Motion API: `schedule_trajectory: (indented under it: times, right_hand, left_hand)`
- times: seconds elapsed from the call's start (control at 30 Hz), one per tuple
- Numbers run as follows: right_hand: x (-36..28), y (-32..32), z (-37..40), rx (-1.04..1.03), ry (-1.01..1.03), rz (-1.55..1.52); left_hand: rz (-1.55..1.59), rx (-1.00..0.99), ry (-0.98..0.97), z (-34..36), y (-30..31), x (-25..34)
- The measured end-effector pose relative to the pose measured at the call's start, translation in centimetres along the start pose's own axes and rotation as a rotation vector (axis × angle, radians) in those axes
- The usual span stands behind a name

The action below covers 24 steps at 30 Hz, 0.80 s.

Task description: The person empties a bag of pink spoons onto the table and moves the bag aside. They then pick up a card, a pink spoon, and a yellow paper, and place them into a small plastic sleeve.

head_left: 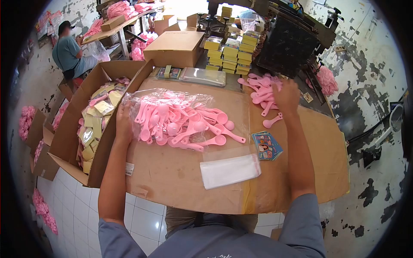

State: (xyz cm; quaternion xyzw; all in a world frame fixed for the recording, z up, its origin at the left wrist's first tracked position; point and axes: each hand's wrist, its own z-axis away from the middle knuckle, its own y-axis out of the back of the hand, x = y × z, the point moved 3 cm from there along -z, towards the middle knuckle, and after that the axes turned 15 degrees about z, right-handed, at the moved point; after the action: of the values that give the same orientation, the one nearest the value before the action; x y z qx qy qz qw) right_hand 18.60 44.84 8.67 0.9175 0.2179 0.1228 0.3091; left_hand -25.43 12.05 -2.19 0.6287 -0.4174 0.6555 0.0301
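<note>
A heap of pink spoons (172, 122) lies on and partly inside a clear plastic bag (189, 98) on the cardboard-topped table (172, 180). At the bag's left edge is my left hand (124, 122), its fingers partly hidden against the plastic. My right hand (287, 96) reaches over a second group of pink spoons (262, 92) at the back right, its fingers blurred among them. Nearer me lie a fanned set of printed cards (266, 145) and a stack of clear plastic sleeves (230, 171).
An open carton (92, 129) of packed pieces stands left of the table. Behind are a closed box (174, 45), stacked yellow card bundles (232, 53) and a dark machine (288, 41). A person (71, 53) sits at the back left.
</note>
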Motion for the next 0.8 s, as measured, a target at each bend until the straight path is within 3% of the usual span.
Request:
schedule_trajectory:
  times: [0.03,0.1,0.17,0.27,0.37,0.47,0.6,0.67,0.8]
  right_hand:
    - [-1.6,0.8,0.5,0.141,0.096,-0.074]
    - [-6.2,1.5,2.5,-0.446,0.036,-0.553]
    - [-10.7,1.8,4.8,-0.760,0.117,-0.610]
    - [-13.7,2.6,6.2,-0.714,0.260,-0.555]
    - [-12.8,1.3,5.5,-0.597,0.276,-0.612]
    - [-10.4,1.9,3.5,-0.631,0.073,-0.625]
    - [-4.2,1.8,1.3,-0.606,-0.009,-0.520]
    - [0.6,-0.6,0.2,-0.425,-0.032,-0.254]
    - [-0.8,1.0,1.3,-0.008,0.115,0.131]
  left_hand:
    - [0.006,0.008,0.002,0.5,-0.7,0.5]
    - [0.004,0.012,0.003,0.8,-1.1,0.8]
    - [-0.012,0.001,0.004,0.8,-1.0,0.9]
    - [-0.041,-0.031,-0.026,-0.3,0.6,-0.1]
    - [-0.056,0.004,-0.030,-0.2,0.6,0.0]
    - [-0.070,0.023,-0.033,0.1,-0.2,0.3]
    - [-0.014,-0.035,-0.026,-0.1,0.0,0.1]
    - [0.016,0.005,-0.017,0.3,-0.7,0.3]
    - [-0.037,0.013,-0.026,0.6,-1.1,0.7]
